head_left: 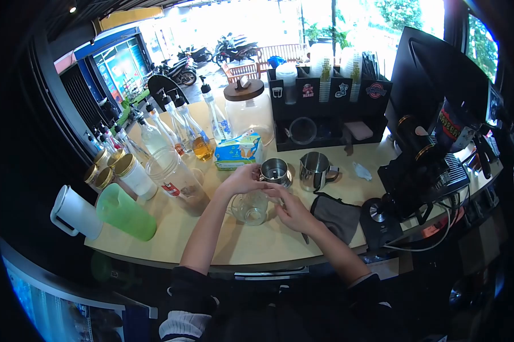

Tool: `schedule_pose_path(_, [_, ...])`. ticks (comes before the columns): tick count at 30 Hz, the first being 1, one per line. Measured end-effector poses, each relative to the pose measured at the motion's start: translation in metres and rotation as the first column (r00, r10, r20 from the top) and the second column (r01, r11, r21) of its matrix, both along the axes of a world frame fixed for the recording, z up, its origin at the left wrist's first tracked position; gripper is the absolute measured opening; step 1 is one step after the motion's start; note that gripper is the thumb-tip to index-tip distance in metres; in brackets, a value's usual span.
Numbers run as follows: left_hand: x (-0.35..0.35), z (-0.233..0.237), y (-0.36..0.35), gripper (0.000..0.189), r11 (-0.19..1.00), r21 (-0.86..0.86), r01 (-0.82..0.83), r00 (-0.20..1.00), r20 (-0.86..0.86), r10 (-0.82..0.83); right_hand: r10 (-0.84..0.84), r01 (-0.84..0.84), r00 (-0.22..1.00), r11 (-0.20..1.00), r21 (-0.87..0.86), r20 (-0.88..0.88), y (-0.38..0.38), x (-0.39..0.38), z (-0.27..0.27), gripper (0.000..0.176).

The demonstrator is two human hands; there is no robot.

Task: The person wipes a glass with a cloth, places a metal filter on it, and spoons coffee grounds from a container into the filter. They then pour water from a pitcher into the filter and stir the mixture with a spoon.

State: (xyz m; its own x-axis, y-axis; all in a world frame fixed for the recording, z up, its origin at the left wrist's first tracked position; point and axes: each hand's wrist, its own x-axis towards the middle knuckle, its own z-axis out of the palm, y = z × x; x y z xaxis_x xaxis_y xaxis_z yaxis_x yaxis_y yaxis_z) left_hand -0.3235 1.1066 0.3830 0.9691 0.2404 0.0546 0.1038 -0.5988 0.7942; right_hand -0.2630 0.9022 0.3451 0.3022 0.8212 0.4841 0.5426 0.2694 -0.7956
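My left hand (245,181) has its thumb and fingers at the near left side of a small round steel cup (276,171) with a post in its middle, and appears to grip it. My right hand (292,211) stretches its fingers toward the left fingertips, just below that cup, with the thumb apart. What its fingertips touch is hard to make out. Below both hands stands a clear glass jug (249,211), its upper part covered by them. To the right are a steel milk pitcher (315,172) and a dark grey cloth (336,218).
Left on the counter stand a green pitcher (124,211), a white pitcher (76,212), a tall clear jar (177,182) and several pump bottles. Behind are a tissue pack (238,152) and a black cup organiser (328,117). A black machine (419,171) with cables is at right.
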Motion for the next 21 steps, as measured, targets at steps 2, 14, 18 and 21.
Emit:
schedule_pose_path(2, [0.003, 0.001, 0.005, 0.036, 0.991, 0.108, -0.076, 0.997, 0.018, 0.075, -0.112, 0.11, 0.993, 0.994, 0.027, 0.046, -0.001, 0.008, -0.004, 0.051])
schedule_pose_path(14, [-0.001, 0.002, 0.012, 0.015, 0.998, 0.062, 0.028, 0.998, -0.052, -0.024, -0.39, 0.381, 0.92, 0.911, 0.157, 0.027, -0.003, 0.02, -0.002, 0.038])
schedule_pose_path(18, [-0.006, 0.009, 0.011, 0.015, 0.997, 0.077, -0.001, 1.0, -0.011, 0.002, -0.403, 0.392, 0.915, 0.902, 0.179, 0.027, 0.001, 0.019, -0.004, 0.037])
schedule_pose_path(21, [-0.01, 0.013, 0.011, 0.015, 0.999, -0.044, -0.014, 0.999, 0.043, 0.015, -0.414, 0.404, 0.91, 0.902, 0.156, 0.039, 0.0, 0.017, -0.003, 0.036])
